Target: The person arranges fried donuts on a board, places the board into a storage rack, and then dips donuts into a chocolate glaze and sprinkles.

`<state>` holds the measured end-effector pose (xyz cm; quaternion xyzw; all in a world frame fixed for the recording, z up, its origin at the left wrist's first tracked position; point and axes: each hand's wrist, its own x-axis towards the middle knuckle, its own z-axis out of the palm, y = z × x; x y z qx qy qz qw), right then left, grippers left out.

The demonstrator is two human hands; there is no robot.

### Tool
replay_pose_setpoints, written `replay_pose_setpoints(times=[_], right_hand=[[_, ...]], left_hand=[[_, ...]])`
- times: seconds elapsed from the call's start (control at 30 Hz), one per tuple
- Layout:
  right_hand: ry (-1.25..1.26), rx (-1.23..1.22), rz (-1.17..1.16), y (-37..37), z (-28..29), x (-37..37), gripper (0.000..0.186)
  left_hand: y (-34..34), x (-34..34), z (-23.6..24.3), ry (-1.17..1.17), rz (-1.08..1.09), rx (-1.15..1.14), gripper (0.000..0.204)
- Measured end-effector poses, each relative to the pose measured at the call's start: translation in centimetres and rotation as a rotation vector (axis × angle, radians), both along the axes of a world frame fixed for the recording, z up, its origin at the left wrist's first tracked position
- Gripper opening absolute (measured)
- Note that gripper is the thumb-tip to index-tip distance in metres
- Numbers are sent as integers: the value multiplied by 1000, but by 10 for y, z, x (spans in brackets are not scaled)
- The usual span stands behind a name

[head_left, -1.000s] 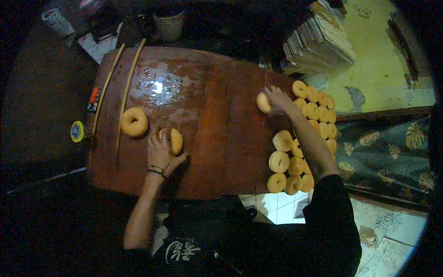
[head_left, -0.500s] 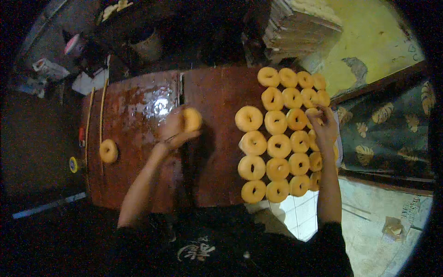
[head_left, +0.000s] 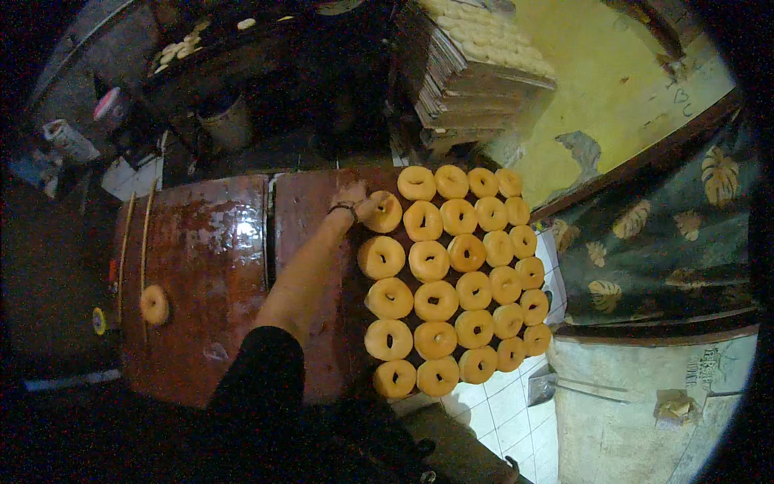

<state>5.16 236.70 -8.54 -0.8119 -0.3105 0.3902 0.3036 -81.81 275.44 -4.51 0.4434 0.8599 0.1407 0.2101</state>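
Observation:
My left hand (head_left: 354, 201) is curled at the left edge of a donut (head_left: 387, 218), thumb on it, at the upper left end of a grid of several donuts (head_left: 434, 261) on the right part of the reddish wooden table (head_left: 314, 233). My right hand is out of view. A lone donut (head_left: 155, 304) lies on the wet left part of the table, by two thin wooden sticks (head_left: 126, 250).
At the back stands a tall stack of boards (head_left: 459, 85) topped with pale dough pieces (head_left: 484, 32). Pale pieces (head_left: 181, 48) lie on a dark back counter, above a bucket (head_left: 222, 121). A leaf-patterned cover (head_left: 629, 250) runs along the right side.
My left hand has carried a donut rightward to the upper end of the grid. My right hand, earlier over the donuts on the right, has left view. The camera's view has shifted.

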Motion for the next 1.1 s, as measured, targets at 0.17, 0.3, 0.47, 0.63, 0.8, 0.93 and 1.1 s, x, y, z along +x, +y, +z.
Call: replay_pose_setpoints(times=[0.17, 0.3, 0.47, 0.63, 0.8, 0.93, 1.1], right_hand=[[-142, 131, 131, 67, 39, -93, 38], [-190, 279, 543, 206, 138, -291, 34], [255, 299, 943, 262, 174, -587, 20], [263, 579, 1821, 147, 159, -883, 32], [-253, 821, 2218, 45, 107, -1040, 55], [-229, 435, 2495, 26, 122, -1070, 64], [-38, 407, 2147, 86, 83, -1045, 66]], left_hand=[[-45, 11, 51, -140, -52, -70, 93], [-162, -25, 57, -402, -19, 303, 76], [-408, -13, 93, -558, 80, 464, 45], [-674, -7, 98, -652, 752, 342, 39], [-822, 28, 97, -362, 1174, 450, 29], [-869, 60, 12, -447, 1251, 620, 23], [-859, 101, -52, -802, 1375, 567, 24]])
